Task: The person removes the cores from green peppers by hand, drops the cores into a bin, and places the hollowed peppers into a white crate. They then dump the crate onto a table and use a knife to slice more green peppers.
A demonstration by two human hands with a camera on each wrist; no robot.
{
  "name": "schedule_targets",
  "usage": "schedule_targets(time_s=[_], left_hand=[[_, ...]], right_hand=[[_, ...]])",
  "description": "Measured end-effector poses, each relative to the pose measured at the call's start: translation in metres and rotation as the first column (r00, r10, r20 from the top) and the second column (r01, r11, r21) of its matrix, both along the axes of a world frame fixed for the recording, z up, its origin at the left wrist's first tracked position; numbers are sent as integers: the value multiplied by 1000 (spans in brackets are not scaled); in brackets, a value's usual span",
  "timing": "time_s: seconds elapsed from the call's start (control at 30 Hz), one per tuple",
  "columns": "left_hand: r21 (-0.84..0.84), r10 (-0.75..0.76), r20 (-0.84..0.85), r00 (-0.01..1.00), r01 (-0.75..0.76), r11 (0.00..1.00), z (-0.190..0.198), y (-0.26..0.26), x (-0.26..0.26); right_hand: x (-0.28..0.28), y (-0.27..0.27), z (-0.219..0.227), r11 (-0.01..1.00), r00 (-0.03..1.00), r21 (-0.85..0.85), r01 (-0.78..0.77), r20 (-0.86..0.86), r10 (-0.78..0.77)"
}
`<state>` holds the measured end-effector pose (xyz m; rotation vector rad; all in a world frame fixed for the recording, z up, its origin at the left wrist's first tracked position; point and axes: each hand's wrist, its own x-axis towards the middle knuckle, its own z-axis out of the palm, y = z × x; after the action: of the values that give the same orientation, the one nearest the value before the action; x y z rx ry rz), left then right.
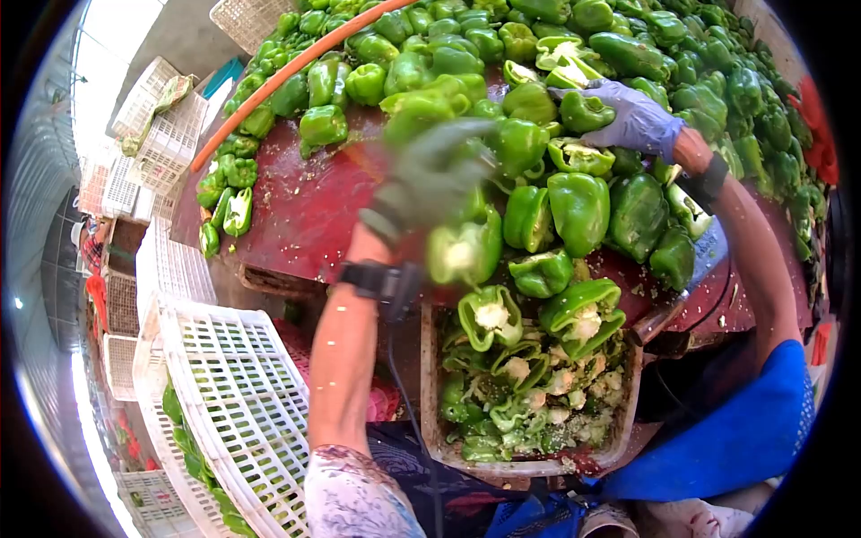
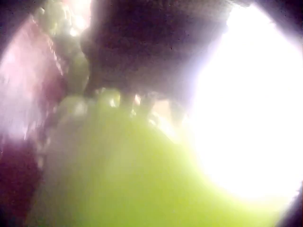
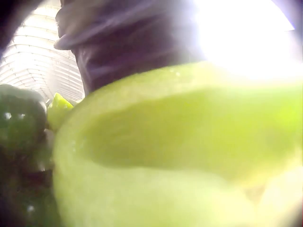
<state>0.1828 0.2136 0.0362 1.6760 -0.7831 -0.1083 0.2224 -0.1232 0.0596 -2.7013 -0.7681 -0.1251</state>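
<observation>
Over the red table, my gloved left hand is blurred by motion. A blurred green bell pepper overlaps its far side, and another with a pale stem end is just below it. I cannot tell whether the left hand holds either one. A green blur fills the lower left wrist view. My right hand, in a purple glove, grips a bell pepper between thumb and fingers at the heap. Close to the right wrist camera is an opened pepper, the dark glove behind it.
A tub of cut pepper pieces and cores stands against the table's near edge. White plastic crates stand at left, with green peppers beneath the top one. An orange hose crosses the far left, and a large pepper heap covers the back right.
</observation>
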Motion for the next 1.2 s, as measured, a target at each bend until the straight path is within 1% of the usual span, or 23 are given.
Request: schedule_targets(time_s=[0.03,0.07,0.1,0.13,0.17,0.23,0.3,0.33,0.37,0.43,0.47,0.5,0.53,0.6,0.63,0.67,0.7,0.73,0.87,0.9,0.97,1.1,1.2], left_hand=[[32,133,245,960,-145,989,-3,32,24],[10,499,71,863,-501,865,6,54,27],[150,804,45,594,-799,582,21,71,37],[80,885,356,301,-953,292,0,120,72],[76,914,354,198,-980,183,-12,166,103],[-85,924,234,302,-941,329,-11,190,137],[5,917,219,332,-941,340,-32,216,198],[101,869,102,485,-874,476,-21,191,194],[423,895,243,374,-871,249,-39,209,233],[620,820,494,289,-778,-99,-14,161,208],[603,825,474,308,-796,-50,-9,155,205],[565,827,326,458,-796,218,-34,200,237],[538,797,248,551,-762,360,-79,251,270],[42,735,-221,641,-747,663,-76,223,228],[-67,633,-279,722,-672,737,-53,178,186],[2,518,-204,831,-528,849,-52,170,179],[80,608,-43,792,-604,793,-52,143,164],[26,613,-137,778,-616,787,-52,119,149],[-47,592,-312,743,-635,771,-42,88,122],[33,624,-326,710,-651,758,-13,84,113],[-44,853,-149,500,-865,500,-18,120,157],[123,911,292,293,-956,268,-30,181,258],[372,866,409,286,-919,127,-43,173,287]], right_hand=[[-3,-1,-1,1000,998,17,12,57,-13],[-1,-2,-2,999,1000,41,-1,28,0],[2,-3,-3,998,1000,65,-14,-1,14],[0,-1,-2,997,1000,68,-25,21,23],[-1,-1,-4,997,999,76,-24,28,22],[3,-2,-10,996,999,87,-16,46,12],[12,-6,-18,989,995,125,-74,81,64],[11,-5,-16,987,993,133,-92,88,80],[10,-6,-15,985,991,133,-108,92,96],[9,-5,-15,987,992,126,-96,93,85],[6,-4,-14,984,996,168,-52,78,39],[3,-1,-14,975,998,221,-11,62,-3],[5,0,-11,972,1000,233,-10,-7,12],[8,1,-11,970,998,242,-32,-38,43],[11,-3,-17,972,998,227,-55,-5,57],[15,-11,-29,980,996,190,-63,75,49],[20,-18,-43,985,986,156,-70,162,44],[22,-19,-43,990,967,121,-75,253,43],[14,-10,-23,981,999,185,-49,-1,51],[13,-12,-21,982,999,187,-36,30,30],[11,-13,-29,982,998,189,-7,67,-6],[16,-18,-32,975,983,177,-133,152,106],[26,-20,-37,971,985,174,-163,90,149]])
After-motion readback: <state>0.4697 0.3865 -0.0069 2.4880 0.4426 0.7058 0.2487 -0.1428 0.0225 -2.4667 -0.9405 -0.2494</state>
